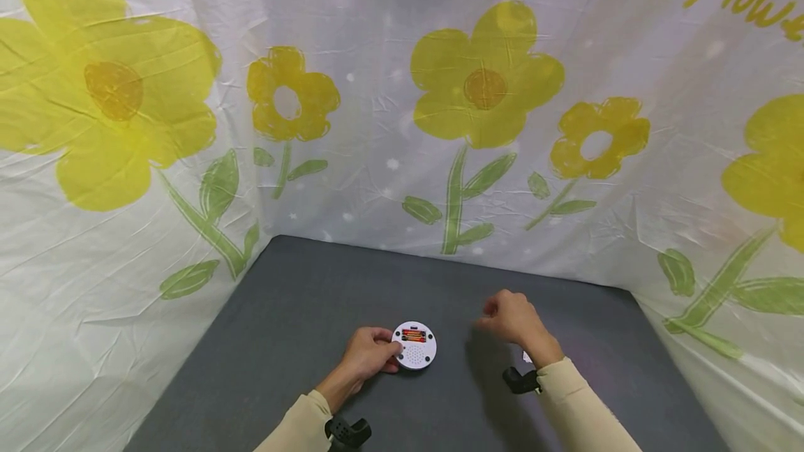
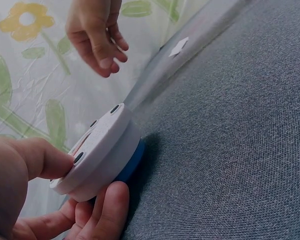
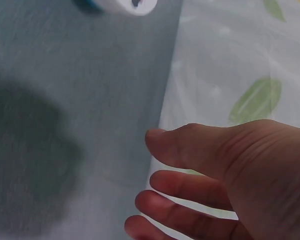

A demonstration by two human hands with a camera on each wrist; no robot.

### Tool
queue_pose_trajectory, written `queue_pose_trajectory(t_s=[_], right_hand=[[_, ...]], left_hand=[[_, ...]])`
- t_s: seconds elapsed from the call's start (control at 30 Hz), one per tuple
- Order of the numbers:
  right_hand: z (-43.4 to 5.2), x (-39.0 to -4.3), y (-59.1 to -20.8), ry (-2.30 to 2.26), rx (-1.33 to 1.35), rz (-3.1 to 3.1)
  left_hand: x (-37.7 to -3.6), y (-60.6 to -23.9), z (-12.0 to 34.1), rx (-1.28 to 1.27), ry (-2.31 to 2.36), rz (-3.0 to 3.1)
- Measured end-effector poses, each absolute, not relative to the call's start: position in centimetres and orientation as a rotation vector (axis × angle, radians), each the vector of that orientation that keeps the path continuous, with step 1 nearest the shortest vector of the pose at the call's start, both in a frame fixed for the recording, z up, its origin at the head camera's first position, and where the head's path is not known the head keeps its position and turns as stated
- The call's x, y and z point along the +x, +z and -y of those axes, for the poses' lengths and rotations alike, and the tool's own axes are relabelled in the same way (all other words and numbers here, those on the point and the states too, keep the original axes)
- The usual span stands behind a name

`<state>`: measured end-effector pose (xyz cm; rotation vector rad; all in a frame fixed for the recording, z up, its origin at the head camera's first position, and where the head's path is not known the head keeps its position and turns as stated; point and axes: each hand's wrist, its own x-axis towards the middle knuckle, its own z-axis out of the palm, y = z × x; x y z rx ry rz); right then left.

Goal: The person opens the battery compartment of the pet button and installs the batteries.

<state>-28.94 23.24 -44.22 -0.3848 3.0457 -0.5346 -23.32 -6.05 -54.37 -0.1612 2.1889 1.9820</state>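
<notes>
A round white device (image 1: 416, 357) with a blue lower part is pinched at its left edge by my left hand (image 1: 369, 352), thumb on top and fingers beneath. Its back faces up and shows small speaker holes, dark rubber feet and an uncovered battery slot holding red-and-black batteries (image 1: 413, 335). In the left wrist view, the blue part (image 2: 132, 162) is turned toward the table. My right hand (image 1: 511, 317) hovers to the right of the device, fingers loosely bent and nothing between them, as the right wrist view also shows (image 3: 205, 175).
A small white piece (image 2: 179, 46) lies on the dark grey table (image 1: 326, 284), partly hidden by my right wrist in the head view. Behind the table and along its sides hangs a white curtain (image 1: 370, 180) with yellow flowers. Both wrists carry black camera mounts.
</notes>
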Motion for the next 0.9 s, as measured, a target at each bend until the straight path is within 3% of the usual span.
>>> queue_pose_trajectory(t_s=[0.73, 0.9], right_hand=[[-30.0, -27.5, -46.5, -0.312, -0.345, -2.942], [-33.3, -29.8, -51.3, -0.294, -0.449, -2.979]], left_hand=[[-23.4, -54.4, 6.1, -0.173, 1.992, -2.164], [-23.4, -54.5, 6.1, -0.174, 1.993, -2.164]])
